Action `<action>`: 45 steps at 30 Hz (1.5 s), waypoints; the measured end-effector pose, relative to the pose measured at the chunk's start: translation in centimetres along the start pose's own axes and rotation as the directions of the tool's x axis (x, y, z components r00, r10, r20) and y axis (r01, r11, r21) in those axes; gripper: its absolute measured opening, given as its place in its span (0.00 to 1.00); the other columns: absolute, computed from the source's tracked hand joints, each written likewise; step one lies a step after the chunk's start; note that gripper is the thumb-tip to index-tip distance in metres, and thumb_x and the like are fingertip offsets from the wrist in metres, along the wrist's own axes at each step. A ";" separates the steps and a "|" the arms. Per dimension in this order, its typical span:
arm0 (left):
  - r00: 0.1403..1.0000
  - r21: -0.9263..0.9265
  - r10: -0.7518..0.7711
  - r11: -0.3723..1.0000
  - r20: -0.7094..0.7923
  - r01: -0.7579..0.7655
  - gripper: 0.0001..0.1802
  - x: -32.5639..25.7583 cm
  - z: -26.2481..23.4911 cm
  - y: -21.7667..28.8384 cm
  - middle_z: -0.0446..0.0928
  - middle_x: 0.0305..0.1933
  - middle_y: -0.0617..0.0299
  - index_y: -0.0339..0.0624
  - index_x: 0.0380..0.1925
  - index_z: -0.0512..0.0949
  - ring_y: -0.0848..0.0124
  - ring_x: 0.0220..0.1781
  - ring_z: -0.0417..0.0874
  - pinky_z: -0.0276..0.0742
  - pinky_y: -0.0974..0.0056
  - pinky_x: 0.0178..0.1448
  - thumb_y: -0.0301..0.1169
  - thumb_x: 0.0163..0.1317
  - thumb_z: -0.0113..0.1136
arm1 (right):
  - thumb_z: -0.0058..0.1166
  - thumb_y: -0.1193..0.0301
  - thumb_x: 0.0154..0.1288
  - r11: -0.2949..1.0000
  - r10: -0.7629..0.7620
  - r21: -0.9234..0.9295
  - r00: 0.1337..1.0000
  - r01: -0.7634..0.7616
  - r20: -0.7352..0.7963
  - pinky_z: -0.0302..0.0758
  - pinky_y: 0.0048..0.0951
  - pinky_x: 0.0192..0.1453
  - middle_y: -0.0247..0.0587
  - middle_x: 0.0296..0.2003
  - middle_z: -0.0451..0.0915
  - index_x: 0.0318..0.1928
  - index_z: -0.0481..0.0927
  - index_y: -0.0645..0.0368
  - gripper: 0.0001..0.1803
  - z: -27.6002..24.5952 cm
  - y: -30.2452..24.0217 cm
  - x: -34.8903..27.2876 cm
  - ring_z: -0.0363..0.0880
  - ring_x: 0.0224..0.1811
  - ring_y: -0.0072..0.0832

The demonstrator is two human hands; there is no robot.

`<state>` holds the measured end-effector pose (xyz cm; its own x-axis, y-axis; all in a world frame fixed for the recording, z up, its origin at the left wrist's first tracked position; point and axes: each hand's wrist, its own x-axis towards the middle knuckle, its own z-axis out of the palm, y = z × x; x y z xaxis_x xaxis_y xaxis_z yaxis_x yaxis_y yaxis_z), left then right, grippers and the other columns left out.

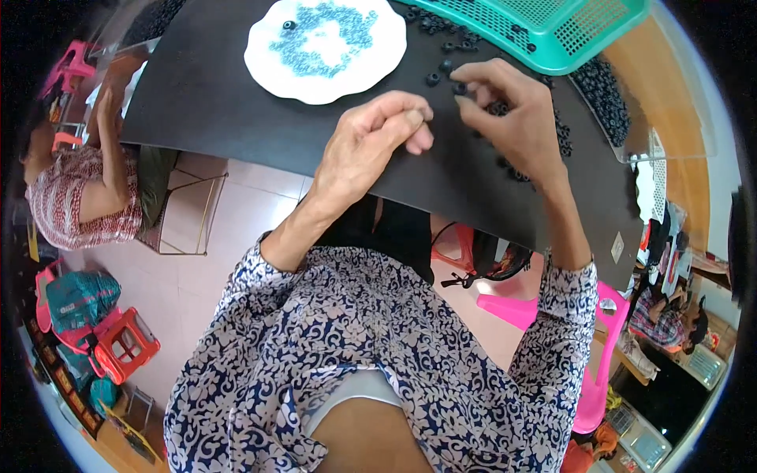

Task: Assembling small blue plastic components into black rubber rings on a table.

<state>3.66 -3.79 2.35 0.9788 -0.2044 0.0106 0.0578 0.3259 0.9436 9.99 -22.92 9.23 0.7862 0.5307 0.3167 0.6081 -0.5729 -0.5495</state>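
While the right hand pinches a small black ring between thumb and fingertips, just below the teal basket, the left hand rests near it, fingers curled together, seemingly holding nothing.

place: small home-style assembly workshop | evidence: black table strewn with small black rings, white plate of blue beads, teal basket far right | tiled floor, plastic stools near left | other seated people at both sides
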 end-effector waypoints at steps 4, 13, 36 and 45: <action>0.998 -0.086 -0.002 0.996 -0.055 -0.003 0.15 0.6 -0.2 -0.7 0.79 0.32 0.64 0.34 0.42 0.79 0.79 0.33 0.77 0.73 0.73 0.42 0.36 0.66 0.56 | 0.60 0.81 0.47 0.995 -0.098 0.025 0.994 0.097 0.038 0.70 0.19 0.33 0.32 0.28 0.75 0.41 0.80 0.61 0.16 1.7 -2.1 -0.7 0.71 0.27 0.18; 0.999 -0.411 -0.004 0.911 0.043 0.022 0.13 0.2 -1.5 -1.0 0.78 0.36 0.62 0.32 0.44 0.79 0.77 0.38 0.78 0.75 0.72 0.45 0.32 0.68 0.55 | 0.64 0.80 0.48 0.991 -0.057 0.118 0.998 0.058 -0.013 0.71 0.18 0.35 0.32 0.30 0.76 0.42 0.81 0.59 0.17 2.8 -3.3 -0.9 0.71 0.29 0.18; 0.999 0.107 0.014 0.994 0.050 -0.020 0.10 -2.0 -1.2 -0.4 0.77 0.32 0.64 0.34 0.42 0.76 0.81 0.33 0.74 0.72 0.74 0.38 0.26 0.62 0.59 | 0.54 0.77 0.63 0.987 -0.129 -0.074 0.974 0.145 0.186 0.71 0.17 0.36 0.33 0.30 0.79 0.42 0.82 0.61 0.08 4.8 -2.0 9.4 0.74 0.29 0.15; 0.980 0.075 0.188 0.978 0.064 -0.192 0.10 -1.8 -1.4 -0.9 0.73 0.28 0.58 0.32 0.40 0.75 0.76 0.29 0.72 0.70 0.68 0.33 0.26 0.61 0.58 | 0.58 0.73 0.55 0.869 -0.377 -0.229 0.887 0.438 0.266 0.77 0.28 0.39 0.42 0.30 0.82 0.37 0.83 0.60 0.08 11.0 -0.5 14.7 0.82 0.31 0.33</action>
<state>2.11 -2.38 0.99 0.9577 -0.1982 0.2086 -0.1463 0.2888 0.9462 20.03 -8.03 5.66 0.4388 0.8529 0.2830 0.8983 -0.4084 -0.1620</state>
